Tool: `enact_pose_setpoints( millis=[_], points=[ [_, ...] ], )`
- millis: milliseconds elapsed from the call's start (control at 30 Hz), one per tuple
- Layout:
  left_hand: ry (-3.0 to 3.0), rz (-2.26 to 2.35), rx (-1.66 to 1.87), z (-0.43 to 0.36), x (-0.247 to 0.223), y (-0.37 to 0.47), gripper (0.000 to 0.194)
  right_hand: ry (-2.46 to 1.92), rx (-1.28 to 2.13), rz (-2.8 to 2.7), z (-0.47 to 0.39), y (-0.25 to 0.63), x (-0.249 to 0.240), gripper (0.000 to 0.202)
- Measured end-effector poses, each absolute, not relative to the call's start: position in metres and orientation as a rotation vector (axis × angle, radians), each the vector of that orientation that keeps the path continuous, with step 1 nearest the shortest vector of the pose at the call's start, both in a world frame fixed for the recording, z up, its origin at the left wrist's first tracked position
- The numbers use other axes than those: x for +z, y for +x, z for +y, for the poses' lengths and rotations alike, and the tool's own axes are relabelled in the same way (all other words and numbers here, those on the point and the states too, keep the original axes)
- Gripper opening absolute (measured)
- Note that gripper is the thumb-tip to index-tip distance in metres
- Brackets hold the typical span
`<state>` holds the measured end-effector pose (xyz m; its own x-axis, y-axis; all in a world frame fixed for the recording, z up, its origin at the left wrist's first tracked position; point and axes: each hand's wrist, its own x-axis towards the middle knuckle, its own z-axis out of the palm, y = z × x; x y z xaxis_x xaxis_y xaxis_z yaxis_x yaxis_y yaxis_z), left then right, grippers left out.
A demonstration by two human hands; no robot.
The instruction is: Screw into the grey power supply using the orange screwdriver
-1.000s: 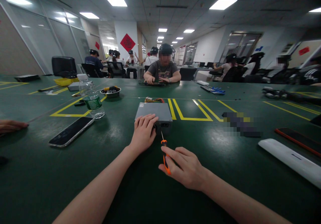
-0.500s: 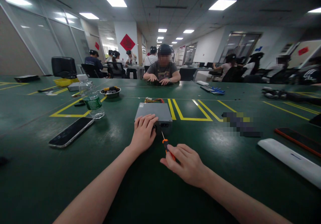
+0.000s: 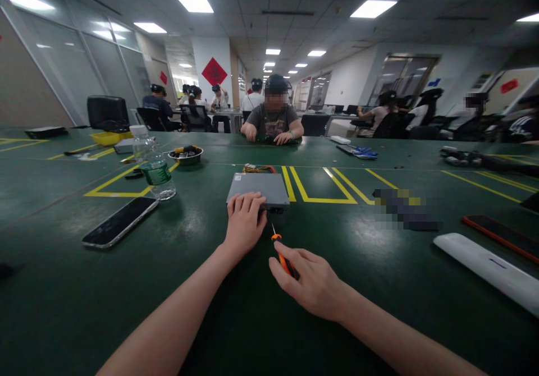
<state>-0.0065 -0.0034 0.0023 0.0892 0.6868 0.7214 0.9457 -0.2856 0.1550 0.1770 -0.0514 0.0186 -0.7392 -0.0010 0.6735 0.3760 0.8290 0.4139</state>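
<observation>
A grey computer power supply (image 3: 263, 185) lies on the green table, its socket side facing me and coloured cables behind it. My left hand (image 3: 246, 219) grips its near left part, fingers over the top edge and thumb down at the front. Between the thumb and fingers of my right hand (image 3: 309, 278) is an orange and black screwdriver (image 3: 283, 257). Its thin tip points forward, just short of the power supply's socket side, and appears apart from it. My palm and fingers hide part of the handle.
On the left are a phone (image 3: 120, 222), a clear water bottle (image 3: 160, 178) and a metal bowl (image 3: 186, 156) of tools. A long white case (image 3: 484, 269) and a red-edged dark object (image 3: 501, 237) lie on the right. Across the table sits a person (image 3: 275, 119).
My right hand's fingers have shifted along the screwdriver handle. Less of the power supply's front side shows, and my left thumb has moved slightly. The person opposite has moved their hands.
</observation>
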Motion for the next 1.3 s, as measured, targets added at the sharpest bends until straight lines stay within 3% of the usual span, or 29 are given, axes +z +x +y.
enact_pose_setpoints(
  millis=[167,267,733,1300],
  points=[
    [-2.017,-1.630,-1.010,-0.0045,0.0035,-0.0059,0.024,-0.350,-0.779,-2.241,-0.0493,0.1818,0.0225,0.008],
    [-2.010,-1.630,-1.003,-0.0043,0.0032,-0.0054,0.024,-0.403,-0.707,-2.278,-0.0504,0.1800,0.0203,0.017],
    [-1.977,-1.620,-1.012,-0.0034,0.0013,-0.0039,0.023,-0.358,-0.884,-2.243,-0.0535,0.1813,0.0229,0.018],
    [-1.976,-1.632,-1.028,-0.0031,0.0008,-0.0027,0.024,-0.442,-0.871,-2.237,-0.0532,0.1807,0.0208,0.015]
  ],
)
